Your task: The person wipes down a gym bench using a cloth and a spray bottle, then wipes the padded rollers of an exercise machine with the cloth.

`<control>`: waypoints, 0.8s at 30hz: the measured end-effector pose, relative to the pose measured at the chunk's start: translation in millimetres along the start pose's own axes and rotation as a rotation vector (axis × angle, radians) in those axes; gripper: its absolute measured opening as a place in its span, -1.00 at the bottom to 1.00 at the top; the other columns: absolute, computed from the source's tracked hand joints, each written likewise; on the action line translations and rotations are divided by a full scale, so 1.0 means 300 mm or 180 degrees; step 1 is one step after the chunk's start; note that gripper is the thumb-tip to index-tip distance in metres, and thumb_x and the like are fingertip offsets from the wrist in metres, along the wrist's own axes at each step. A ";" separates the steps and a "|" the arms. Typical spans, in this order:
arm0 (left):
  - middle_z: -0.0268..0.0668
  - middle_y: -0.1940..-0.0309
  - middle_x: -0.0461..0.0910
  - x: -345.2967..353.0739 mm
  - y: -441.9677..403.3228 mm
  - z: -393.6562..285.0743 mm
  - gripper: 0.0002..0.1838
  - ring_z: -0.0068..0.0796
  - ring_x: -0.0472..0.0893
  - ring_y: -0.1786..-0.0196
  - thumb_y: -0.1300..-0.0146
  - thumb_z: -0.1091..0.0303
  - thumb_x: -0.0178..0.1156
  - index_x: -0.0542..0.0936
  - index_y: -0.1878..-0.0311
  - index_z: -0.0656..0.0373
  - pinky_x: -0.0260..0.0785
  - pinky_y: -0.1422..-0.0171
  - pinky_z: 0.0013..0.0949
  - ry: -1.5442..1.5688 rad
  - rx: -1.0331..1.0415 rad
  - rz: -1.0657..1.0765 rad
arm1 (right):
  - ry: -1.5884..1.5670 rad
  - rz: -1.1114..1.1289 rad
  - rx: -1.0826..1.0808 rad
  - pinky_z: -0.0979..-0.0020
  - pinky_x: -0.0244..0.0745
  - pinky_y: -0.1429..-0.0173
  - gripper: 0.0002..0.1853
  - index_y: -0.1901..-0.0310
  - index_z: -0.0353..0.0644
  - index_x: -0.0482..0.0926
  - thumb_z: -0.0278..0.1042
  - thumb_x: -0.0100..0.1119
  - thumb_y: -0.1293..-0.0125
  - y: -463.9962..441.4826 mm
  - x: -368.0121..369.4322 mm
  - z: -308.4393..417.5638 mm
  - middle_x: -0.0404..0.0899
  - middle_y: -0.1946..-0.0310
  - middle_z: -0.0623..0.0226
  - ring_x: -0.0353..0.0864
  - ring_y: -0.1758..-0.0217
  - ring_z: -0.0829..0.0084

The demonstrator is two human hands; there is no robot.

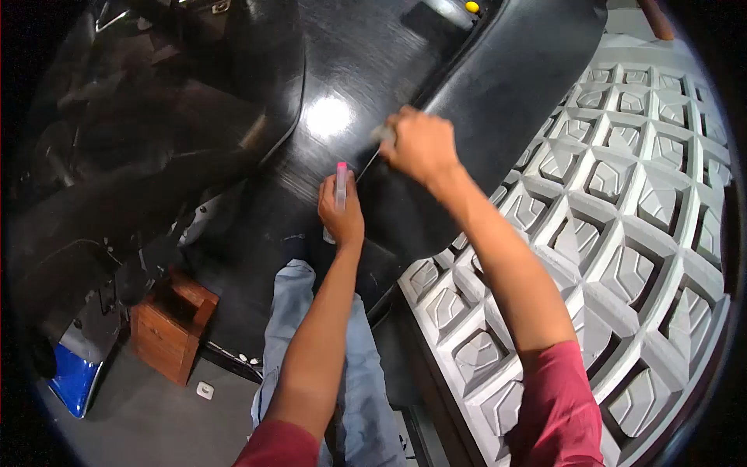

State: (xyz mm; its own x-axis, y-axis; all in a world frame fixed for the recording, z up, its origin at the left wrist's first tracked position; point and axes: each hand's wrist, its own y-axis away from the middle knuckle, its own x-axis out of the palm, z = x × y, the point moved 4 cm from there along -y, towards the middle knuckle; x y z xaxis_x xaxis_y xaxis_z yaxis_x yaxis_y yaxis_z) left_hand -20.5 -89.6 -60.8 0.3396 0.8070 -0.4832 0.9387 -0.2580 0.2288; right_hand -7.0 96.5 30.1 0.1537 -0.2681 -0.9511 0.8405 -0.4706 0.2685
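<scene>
My left hand (341,214) is closed around a slim, clear-whitish stick with a bright pink end (341,170), standing up between thumb and fingers. Something pale shows under its wrist side. Up and to the right, my right hand (424,146) is closed on a small greyish thing (381,135), blurred, so its kind is unclear. A thin light line runs from it down toward my left hand; whether it is a thread, wire or shaft I cannot tell. Both hands are over a glossy black padded surface (331,78) with a raised seam.
A white lattice panel (615,218) with raised shapes fills the right side. Lower left are a brown wooden box (159,338), a blue object (74,381) and a small white square (205,390) on the floor. A yellow round thing (471,7) lies at the top.
</scene>
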 end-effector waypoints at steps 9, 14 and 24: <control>-0.50 0.45 0.49 -0.305 0.021 0.037 -0.73 -0.72 0.42 0.33 -0.43 0.19 0.30 0.64 0.23 0.23 0.29 0.25 -0.48 0.0596 0.0033 0.0876 | 0.0564 0.1390 -0.0297 0.24 0.69 0.08 -0.73 0.26 -0.04 0.79 -0.07 0.33 -0.13 0.052 0.167 0.308 0.79 0.24 0.21 0.81 0.13 0.22; -0.54 0.45 0.47 -0.476 0.039 0.021 -0.81 -0.76 0.42 0.36 -0.42 0.25 0.31 0.64 0.18 0.19 0.28 0.28 -0.53 0.0685 -0.0782 0.1207 | 0.0693 0.0816 -0.0577 0.24 0.69 0.10 -0.78 0.31 -0.04 0.80 -0.13 0.31 -0.12 0.020 0.198 0.289 0.78 0.27 0.22 0.81 0.14 0.24; -0.48 0.42 0.48 -0.609 0.065 0.060 -0.77 -0.71 0.41 0.33 -0.42 0.20 0.31 0.63 0.19 0.20 0.29 0.23 -0.50 0.0427 -0.0622 0.1268 | -0.0508 0.0008 -0.0189 0.14 0.63 0.06 -0.64 0.07 0.00 0.64 -0.18 0.47 -0.09 0.278 0.142 0.222 0.58 0.12 0.36 0.66 0.06 0.19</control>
State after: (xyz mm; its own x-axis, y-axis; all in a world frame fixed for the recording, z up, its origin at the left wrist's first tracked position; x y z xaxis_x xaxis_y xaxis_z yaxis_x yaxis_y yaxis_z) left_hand -63.1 -251.4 16.8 0.6487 0.7302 -0.2146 0.7033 -0.4674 0.5356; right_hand 35.0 -10.2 22.2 0.0753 -0.4016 -0.9127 0.8701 -0.4206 0.2569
